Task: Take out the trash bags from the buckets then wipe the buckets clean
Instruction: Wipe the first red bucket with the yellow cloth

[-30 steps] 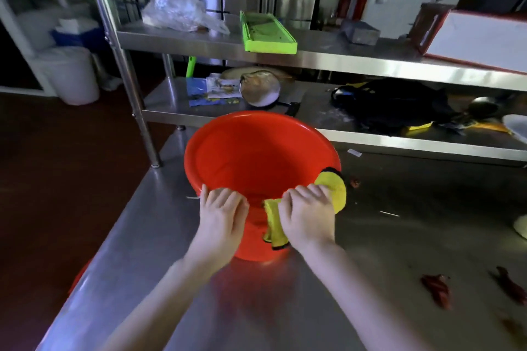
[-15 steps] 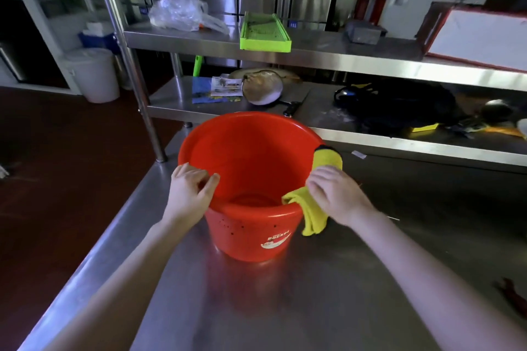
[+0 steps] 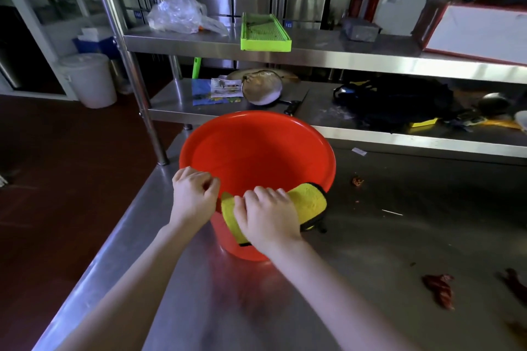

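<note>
An orange-red bucket (image 3: 256, 151) stands upright on the steel table (image 3: 370, 251), with no bag in it. My left hand (image 3: 194, 196) grips the near-left part of its rim, fingers curled over the edge. My right hand (image 3: 268, 219) presses a yellow cloth (image 3: 309, 201) with a black border against the near rim; the cloth drapes over the edge and down the outer wall. Its fingers curl over the cloth.
Red scraps (image 3: 439, 289) lie on the table at right. Behind the bucket a two-tier steel shelf (image 3: 342, 57) carries a green tray (image 3: 265, 34), a clear plastic bag (image 3: 179, 14), a pan (image 3: 262, 91) and a dark bag (image 3: 393, 105). A white bin (image 3: 91, 80) stands on the floor at left.
My right hand has slid the cloth along the rim from the right side back to the near edge. My left hand shifted slightly along the near-left rim.
</note>
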Tool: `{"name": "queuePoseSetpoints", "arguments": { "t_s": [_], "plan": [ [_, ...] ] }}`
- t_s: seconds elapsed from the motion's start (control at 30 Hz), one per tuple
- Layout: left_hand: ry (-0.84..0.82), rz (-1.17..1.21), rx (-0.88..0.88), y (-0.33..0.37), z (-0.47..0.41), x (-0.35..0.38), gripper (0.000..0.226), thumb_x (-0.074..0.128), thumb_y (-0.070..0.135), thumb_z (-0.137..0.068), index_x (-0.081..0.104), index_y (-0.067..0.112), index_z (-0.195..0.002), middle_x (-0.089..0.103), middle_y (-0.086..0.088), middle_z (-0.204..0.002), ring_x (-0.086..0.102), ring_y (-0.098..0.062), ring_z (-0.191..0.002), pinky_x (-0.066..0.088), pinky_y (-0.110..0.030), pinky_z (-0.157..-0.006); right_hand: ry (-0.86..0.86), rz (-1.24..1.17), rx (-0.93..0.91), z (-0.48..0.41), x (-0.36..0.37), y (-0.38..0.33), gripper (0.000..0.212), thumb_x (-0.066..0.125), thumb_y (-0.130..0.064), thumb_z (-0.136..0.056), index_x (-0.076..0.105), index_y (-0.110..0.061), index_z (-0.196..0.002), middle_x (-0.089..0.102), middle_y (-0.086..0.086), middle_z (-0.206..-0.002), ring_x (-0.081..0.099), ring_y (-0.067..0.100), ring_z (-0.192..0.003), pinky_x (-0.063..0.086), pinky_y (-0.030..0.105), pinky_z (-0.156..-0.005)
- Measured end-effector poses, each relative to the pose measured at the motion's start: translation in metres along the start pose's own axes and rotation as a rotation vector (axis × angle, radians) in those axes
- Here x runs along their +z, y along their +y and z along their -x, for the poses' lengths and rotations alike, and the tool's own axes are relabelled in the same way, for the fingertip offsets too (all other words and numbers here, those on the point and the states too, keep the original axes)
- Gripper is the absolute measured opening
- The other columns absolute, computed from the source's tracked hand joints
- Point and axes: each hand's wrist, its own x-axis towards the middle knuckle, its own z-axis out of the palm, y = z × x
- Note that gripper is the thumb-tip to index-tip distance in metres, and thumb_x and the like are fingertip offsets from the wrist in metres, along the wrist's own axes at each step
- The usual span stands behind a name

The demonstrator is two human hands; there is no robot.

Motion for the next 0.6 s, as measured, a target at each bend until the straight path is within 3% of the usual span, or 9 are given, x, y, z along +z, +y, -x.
{"name": "queuePoseSetpoints", "arguments": {
  "t_s": [0.13, 0.27, 0.33, 0.43, 0.5, 0.6],
  "plan": [
    [-0.057, 0.038, -0.011, -0.006, -0.007, -0.001, 0.04, 0.051, 0.012, -0.078, 0.025, 0.006, -0.047, 0.032, -0.004, -0.043, 0.036, -0.017, -0.061, 0.029, -0.024, -0.073, -0.035, -0.121, -0.14, 0.003, -0.015, 0.076, 0.034, 0.045, -0.022, -0.087, 0.061, -0.012, -0.059, 0.057, 0.002, -0.057, 0.056, 0.025, -0.054, 0.043, 0.032, -0.059],
    [-0.118, 0.022, 0.019, -0.018, -0.011, -0.006, 0.04, 0.055, 0.013, -0.078, 0.032, -0.001, -0.048, 0.038, -0.009, -0.045, 0.041, -0.02, -0.064, 0.029, -0.012, -0.078, -0.219, -0.158, -0.119, -0.005, -0.025, 0.145, 0.042, 0.033, -0.027, -0.095, 0.064, -0.007, -0.075, 0.061, 0.003, -0.075, 0.055, 0.023, -0.079, 0.045, 0.035, -0.08],
    [-0.137, 0.008, 0.031, -0.021, -0.017, -0.009, 0.042, 0.06, 0.008, -0.081, 0.033, -0.002, -0.049, 0.04, -0.011, -0.047, 0.041, -0.024, -0.066, 0.035, -0.019, -0.081, -0.171, -0.153, -0.043, -0.005, -0.015, 0.139, 0.046, 0.03, -0.028, -0.094, 0.065, -0.006, -0.074, 0.062, 0.004, -0.077, 0.055, 0.024, -0.081, 0.045, 0.036, -0.082],
    [-0.152, -0.061, 0.054, -0.02, -0.022, -0.019, 0.045, 0.063, 0.005, -0.09, 0.04, -0.001, -0.052, 0.045, -0.013, -0.053, 0.045, -0.029, -0.066, 0.043, -0.042, -0.082, -0.023, -0.121, 0.098, 0.0, -0.006, 0.102, 0.041, 0.033, -0.023, -0.088, 0.059, -0.006, -0.061, 0.059, 0.007, -0.066, 0.055, 0.027, -0.071, 0.047, 0.039, -0.076],
    [-0.117, -0.192, 0.125, -0.006, -0.009, -0.018, 0.043, 0.06, 0.017, -0.092, 0.046, 0.009, -0.053, 0.051, -0.007, -0.054, 0.05, -0.03, -0.062, 0.046, -0.044, -0.081, 0.033, -0.069, 0.135, -0.001, -0.001, 0.067, 0.037, 0.039, -0.021, -0.084, 0.058, -0.009, -0.055, 0.058, 0.006, -0.06, 0.054, 0.027, -0.063, 0.048, 0.038, -0.068],
    [-0.074, -0.236, 0.149, 0.024, 0.027, -0.003, 0.037, 0.045, 0.024, -0.094, 0.049, 0.021, -0.057, 0.054, 0.003, -0.057, 0.053, -0.025, -0.063, 0.044, -0.046, -0.094, 0.014, -0.02, 0.178, -0.01, 0.005, 0.01, 0.033, 0.047, -0.022, -0.081, 0.058, -0.014, -0.051, 0.057, 0.004, -0.054, 0.054, 0.027, -0.057, 0.045, 0.035, -0.059]
  ]
}}
